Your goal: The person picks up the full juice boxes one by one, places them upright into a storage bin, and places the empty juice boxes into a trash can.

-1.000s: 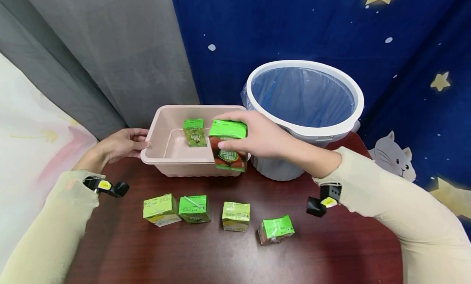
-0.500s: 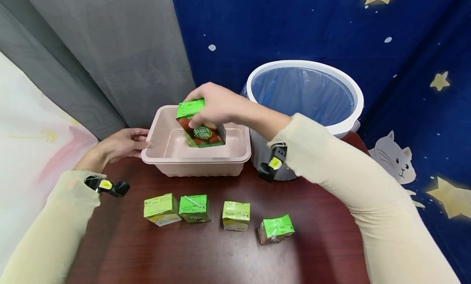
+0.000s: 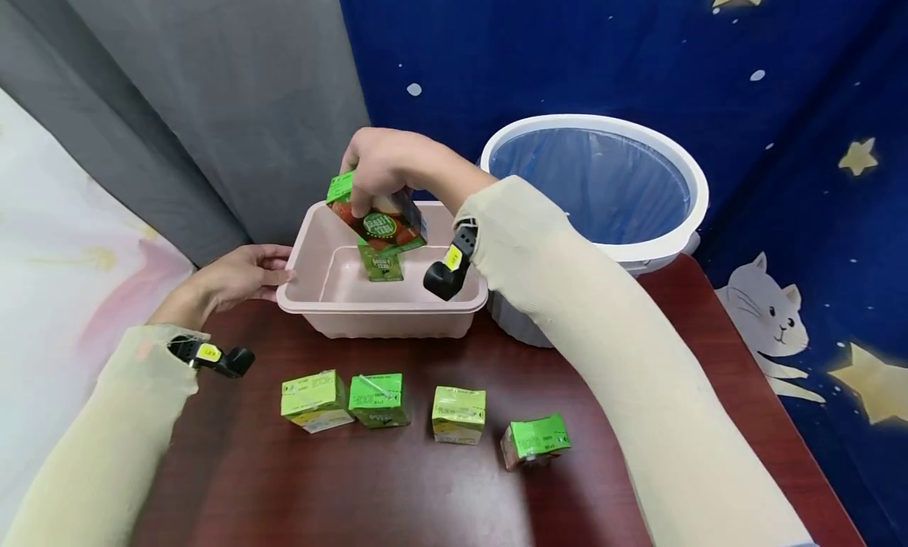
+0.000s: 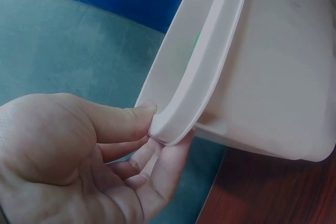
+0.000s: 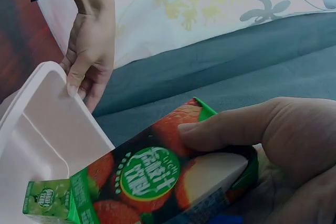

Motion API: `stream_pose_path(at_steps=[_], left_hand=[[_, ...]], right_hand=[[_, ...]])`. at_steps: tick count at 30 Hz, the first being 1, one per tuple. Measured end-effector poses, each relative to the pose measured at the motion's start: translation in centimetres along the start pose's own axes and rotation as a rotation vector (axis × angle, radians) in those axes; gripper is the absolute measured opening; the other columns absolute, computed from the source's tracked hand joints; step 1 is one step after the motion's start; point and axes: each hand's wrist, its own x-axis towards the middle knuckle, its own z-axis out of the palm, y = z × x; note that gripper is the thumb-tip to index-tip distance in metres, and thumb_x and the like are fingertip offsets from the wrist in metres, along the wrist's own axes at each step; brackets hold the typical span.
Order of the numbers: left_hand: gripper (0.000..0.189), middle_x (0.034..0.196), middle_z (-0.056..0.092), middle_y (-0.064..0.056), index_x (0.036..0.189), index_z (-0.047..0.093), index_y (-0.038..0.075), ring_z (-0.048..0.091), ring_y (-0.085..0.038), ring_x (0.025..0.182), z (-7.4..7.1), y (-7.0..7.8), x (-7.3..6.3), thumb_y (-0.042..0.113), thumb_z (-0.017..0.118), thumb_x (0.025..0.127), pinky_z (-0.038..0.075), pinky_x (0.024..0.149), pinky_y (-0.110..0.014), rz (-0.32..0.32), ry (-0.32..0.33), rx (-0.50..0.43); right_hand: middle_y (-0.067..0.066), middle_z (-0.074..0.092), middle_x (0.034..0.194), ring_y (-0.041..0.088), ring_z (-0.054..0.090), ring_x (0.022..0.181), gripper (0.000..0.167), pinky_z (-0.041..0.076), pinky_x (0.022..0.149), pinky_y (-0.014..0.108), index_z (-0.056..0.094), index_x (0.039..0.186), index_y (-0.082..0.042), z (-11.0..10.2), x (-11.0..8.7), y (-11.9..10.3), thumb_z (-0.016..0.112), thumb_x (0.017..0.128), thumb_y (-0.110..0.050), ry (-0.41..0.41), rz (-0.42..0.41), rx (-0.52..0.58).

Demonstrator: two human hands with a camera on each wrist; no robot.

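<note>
My left hand pinches the left rim of a pale pink plastic basin, thumb inside and fingers under the lip in the left wrist view. Above the basin, my right hand grips a lychee juice box, red and dark with a green top, tilted with its lower end toward the right in the head view. Beneath it a green juice box stands inside the basin, partly covered by the held one. In the right wrist view the thumb lies across the lychee box's printed face.
Several more juice boxes stand in a row before the basin: a yellow-green one, a green one, another yellow-green one and a green-topped one. A lined white-rimmed bin stands right of the basin on the dark red table.
My right hand has carried the lychee juice box leftward and up from the basin's right front to above its back left, tilting it. The left hand keeps its hold on the rim.
</note>
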Motion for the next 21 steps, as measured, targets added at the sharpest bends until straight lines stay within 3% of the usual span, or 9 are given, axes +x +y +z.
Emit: stream_pose_path(at_steps=[7, 12, 21], left_hand=[[0.061, 0.129, 0.052, -0.02, 0.155, 0.019, -0.013, 0.064, -0.005, 0.092, -0.1, 0.1, 0.2, 0.002, 0.051, 0.106, 0.059, 0.08, -0.028, 0.007, 0.004, 0.002], [0.06, 0.129, 0.053, -0.02, 0.155, 0.021, -0.013, 0.064, -0.006, 0.092, 0.0, -0.1, 0.3, 0.001, 0.052, 0.105, 0.059, 0.079, -0.028, 0.014, 0.005, 0.001], [0.06, 0.127, 0.051, -0.019, 0.154, 0.022, -0.013, 0.064, -0.006, 0.091, 0.1, 0.0, -0.1, 0.002, 0.053, 0.105, 0.059, 0.079, -0.028, 0.0, 0.018, 0.003]], right_hand=[[0.0, 0.065, 0.111, 0.012, 0.062, 0.09, 0.026, 0.056, 0.08, 0.031, 0.069, 0.119, -0.014, -0.6, 1.7, -0.2, 0.069, 0.094, -0.008, -0.124, 0.078, -0.132], [-0.001, 0.057, 0.102, 0.012, 0.056, 0.085, 0.004, 0.053, 0.074, 0.026, 0.066, 0.096, -0.014, -0.7, 3.5, 0.7, 0.068, 0.095, -0.015, -0.071, 0.098, -0.295], [0.0, 0.055, 0.105, 0.014, 0.053, 0.091, 0.011, 0.05, 0.074, 0.022, 0.069, 0.107, -0.009, 0.2, 5.6, 2.4, 0.068, 0.095, -0.011, 0.092, 0.255, -0.129]])
